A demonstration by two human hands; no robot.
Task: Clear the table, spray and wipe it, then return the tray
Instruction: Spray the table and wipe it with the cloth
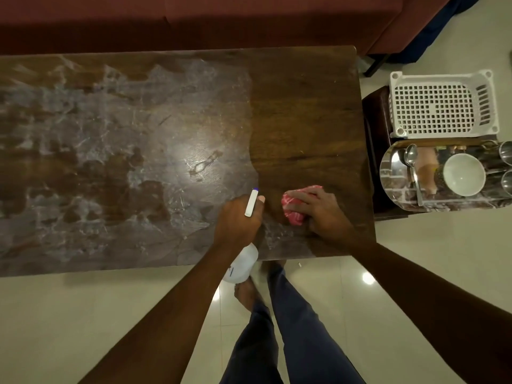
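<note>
The dark wooden table (304,106) fills the middle of the head view. Its left and centre carry a whitish wet film; its right part looks dark and clean. My left hand (238,220) grips a white spray bottle (242,266) at the table's front edge, nozzle pointing away from me. My right hand (318,209) presses a crumpled pink cloth (292,210) flat on the table just right of the bottle. The shiny metal tray (393,173) sits on a low stool right of the table, holding a white bowl (464,174), a spoon (412,167) and steel cups (505,153).
A white perforated plastic basket (443,106) stands beyond the tray on the same stool. A dark red sofa (221,20) runs along the table's far side. My legs and bare feet (246,295) are on pale floor tiles at the front edge.
</note>
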